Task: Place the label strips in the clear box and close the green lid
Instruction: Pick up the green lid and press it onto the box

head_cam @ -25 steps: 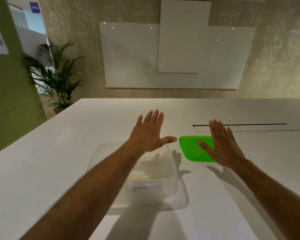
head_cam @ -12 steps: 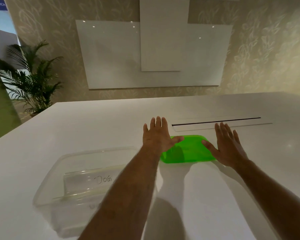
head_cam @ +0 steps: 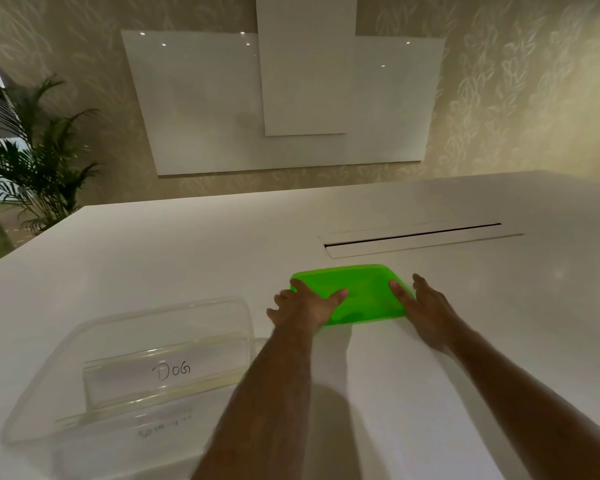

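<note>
Since the earlier frame both hands have closed in on the green lid (head_cam: pixel 362 292): the left hand (head_cam: pixel 303 308), previously flat above the lid's left end, now grips that end, and the right hand (head_cam: pixel 426 306), previously spread beside the lid, now grips the right end.

Left grip: grasping the lid, thumb laid on the top face, fingers curled over the left edge. Right grip: grasping the lid, thumb on the top face near the right end, fingers along the outer edge. Whether the lid is raised off the white surface (head_cam: pixel 153 258) or resting on it cannot be told.

The clear box (head_cam: pixel 66 344) stands open on the surface, to the left of the left forearm and apart from the lid. Inside it a label strip (head_cam: pixel 163 372) marked "DOG" leans against the far wall. A second label strip (head_cam: pixel 163 427) lies nearer the front; its writing is too blurred to read.

A long cable slot (head_cam: pixel 413 235) runs across the surface just beyond the lid. White wall panels (head_cam: pixel 291 105) hang on the patterned wall, and a potted palm (head_cam: pixel 32 161) stands at the left.
</note>
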`<state>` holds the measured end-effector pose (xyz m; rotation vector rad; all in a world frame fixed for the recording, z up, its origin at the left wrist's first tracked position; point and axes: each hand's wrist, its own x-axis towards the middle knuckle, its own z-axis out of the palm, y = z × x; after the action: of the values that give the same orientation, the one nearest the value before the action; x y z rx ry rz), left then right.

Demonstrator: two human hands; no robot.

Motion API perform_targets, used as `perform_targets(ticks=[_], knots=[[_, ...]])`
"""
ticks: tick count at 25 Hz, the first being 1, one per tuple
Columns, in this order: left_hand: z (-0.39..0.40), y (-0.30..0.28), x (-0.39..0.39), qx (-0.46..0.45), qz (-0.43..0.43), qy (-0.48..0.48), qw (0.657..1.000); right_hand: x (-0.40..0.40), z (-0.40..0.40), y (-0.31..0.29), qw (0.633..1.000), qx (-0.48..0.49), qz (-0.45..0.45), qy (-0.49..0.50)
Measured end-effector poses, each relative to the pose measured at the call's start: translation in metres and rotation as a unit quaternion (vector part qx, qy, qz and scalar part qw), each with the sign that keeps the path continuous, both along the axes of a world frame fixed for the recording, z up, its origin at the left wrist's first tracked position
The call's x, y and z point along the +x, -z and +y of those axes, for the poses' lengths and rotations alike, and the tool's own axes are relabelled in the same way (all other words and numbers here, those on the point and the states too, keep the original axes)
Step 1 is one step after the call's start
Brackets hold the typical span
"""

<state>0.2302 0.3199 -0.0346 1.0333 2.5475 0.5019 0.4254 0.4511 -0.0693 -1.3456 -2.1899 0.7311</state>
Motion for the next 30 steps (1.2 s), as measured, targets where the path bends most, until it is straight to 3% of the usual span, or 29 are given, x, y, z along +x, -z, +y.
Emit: perform_targets(ticks=[4, 8, 9, 12, 16, 24, 30], knots=[[0.003, 0.003, 0.005, 0.006, -0.005, -0.006, 1.0, -0.003, 0.0, 0.004, 0.999, -0.021, 0.049, 0.001], [0.005, -0.007, 0.007, 0.032, -0.049, -0.021, 0.998, -0.001, -0.002, -0.001, 0.977, -0.127, 0.17, 0.003], [0.005, -0.012, 0.007, 0.044, -0.064, -0.026, 0.997, 0.002, -0.003, -0.004, 0.979, -0.114, 0.167, -0.002], [0.008, -0.029, 0.01, 0.079, -0.104, -0.041, 0.991, 0.007, -0.001, -0.013, 0.995, 0.073, 0.061, 0.026], [0.006, -0.057, 0.007, 0.135, -0.129, -0.034, 0.982, 0.012, -0.001, -0.032, 0.98, 0.159, 0.104, 0.056], [-0.021, -0.112, -0.021, 0.239, -0.028, 0.011, 0.971, 0.017, 0.002, -0.075, 0.957, 0.197, 0.195, 0.088], [-0.046, -0.119, -0.043, 0.354, -0.004, 0.055, 0.934, 0.003, -0.011, -0.102, 0.926, 0.1, 0.363, 0.037]])
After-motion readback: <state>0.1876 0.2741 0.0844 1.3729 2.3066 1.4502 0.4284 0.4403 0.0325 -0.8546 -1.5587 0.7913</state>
